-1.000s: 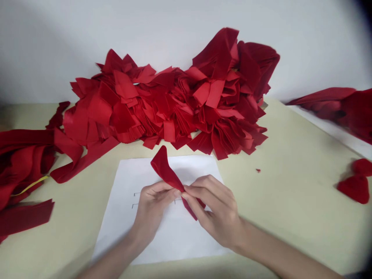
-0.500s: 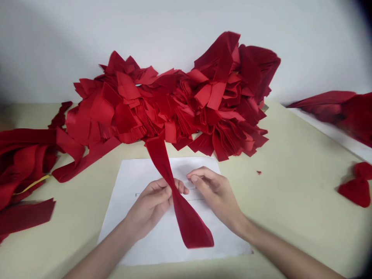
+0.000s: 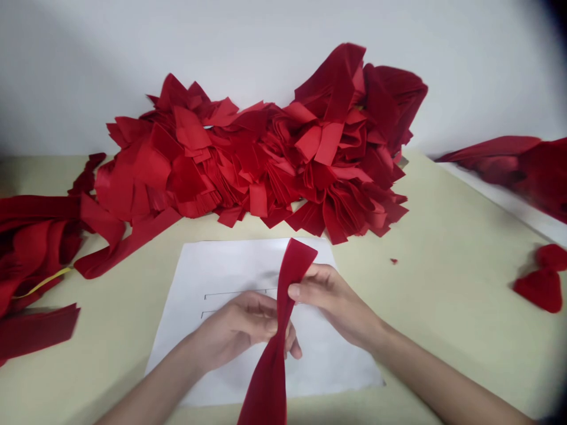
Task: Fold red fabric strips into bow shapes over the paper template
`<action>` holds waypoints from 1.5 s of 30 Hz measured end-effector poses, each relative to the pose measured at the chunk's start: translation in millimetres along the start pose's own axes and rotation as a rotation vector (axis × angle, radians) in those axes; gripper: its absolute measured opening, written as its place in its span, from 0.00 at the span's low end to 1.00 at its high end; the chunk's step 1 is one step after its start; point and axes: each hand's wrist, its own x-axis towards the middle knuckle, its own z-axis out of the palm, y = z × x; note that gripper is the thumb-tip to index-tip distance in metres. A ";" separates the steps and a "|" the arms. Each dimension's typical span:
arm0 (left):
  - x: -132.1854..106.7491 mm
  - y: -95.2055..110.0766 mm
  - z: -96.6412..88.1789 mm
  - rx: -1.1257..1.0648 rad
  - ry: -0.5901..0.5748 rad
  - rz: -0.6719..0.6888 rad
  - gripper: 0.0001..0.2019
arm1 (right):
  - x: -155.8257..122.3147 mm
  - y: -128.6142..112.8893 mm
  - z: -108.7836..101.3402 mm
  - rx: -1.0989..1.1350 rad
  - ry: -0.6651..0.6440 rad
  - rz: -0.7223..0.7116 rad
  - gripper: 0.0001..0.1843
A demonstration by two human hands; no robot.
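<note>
A red velvet strip (image 3: 271,372) stands nearly upright between both hands, pinched narrow at its middle and flaring at each end. My left hand (image 3: 241,330) is closed around the pinched waist of the strip. Just above it, my right hand (image 3: 330,298) grips the strip's upper half with thumb and fingers. Both hands hover over a white sheet of paper (image 3: 208,277) printed with thin lines, which lies on the pale table.
A big heap of cut red fabric pieces (image 3: 266,153) lies behind the paper against the white wall. Long red strips (image 3: 35,242) are piled at the left. More red cloth (image 3: 527,165) and two small red pieces (image 3: 540,283) sit at the right.
The strip has swung from leaning left to nearly upright and slid toward me. My left hand moved down and nearer; my right hand, briefly off the strip, now grips its upper half.
</note>
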 end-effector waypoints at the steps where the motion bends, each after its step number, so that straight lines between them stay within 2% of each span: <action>1: -0.3 -0.5 -0.5 0.002 -0.002 -0.008 0.06 | 0.0 0.0 -1.1 0.002 0.018 0.017 0.10; 9: -3.1 -1.3 -1.4 0.014 0.036 -0.126 0.05 | 6.6 -2.6 -17.6 0.043 0.217 0.015 0.09; 13: -3.9 -2.7 -1.9 0.011 0.044 -0.119 0.05 | 8.3 -5.9 -22.6 0.053 0.098 0.001 0.10; 17: -4.4 -4.0 -2.0 0.014 0.053 -0.127 0.04 | 7.2 -6.1 -23.3 -0.078 0.004 0.011 0.11; 21: -3.3 -4.3 -3.6 -0.007 0.065 -0.132 0.05 | 7.4 -4.6 -24.0 -0.165 0.091 -0.038 0.10; 29: -4.4 -0.6 -6.4 0.016 0.085 -0.120 0.05 | 12.4 -4.3 -27.7 -0.101 0.247 -0.119 0.10; 31: -5.2 -0.1 -7.0 0.012 0.078 -0.120 0.05 | 12.8 -5.0 -27.5 -0.075 0.229 -0.092 0.10; 35: -6.4 0.4 -8.0 -0.005 0.064 -0.130 0.04 | 11.7 -7.4 -26.3 -0.016 0.082 0.018 0.13; 38: -7.2 1.5 -7.9 0.000 0.049 -0.147 0.04 | 9.5 -9.6 -25.6 -0.014 0.011 0.046 0.14; 41: -7.6 2.3 -7.9 0.009 0.033 -0.158 0.04 | 8.0 -10.5 -26.6 -0.008 0.013 0.034 0.11; 45: -7.6 2.3 -9.9 0.002 0.043 -0.159 0.04 | 9.4 -8.3 -30.9 -0.024 0.103 0.007 0.10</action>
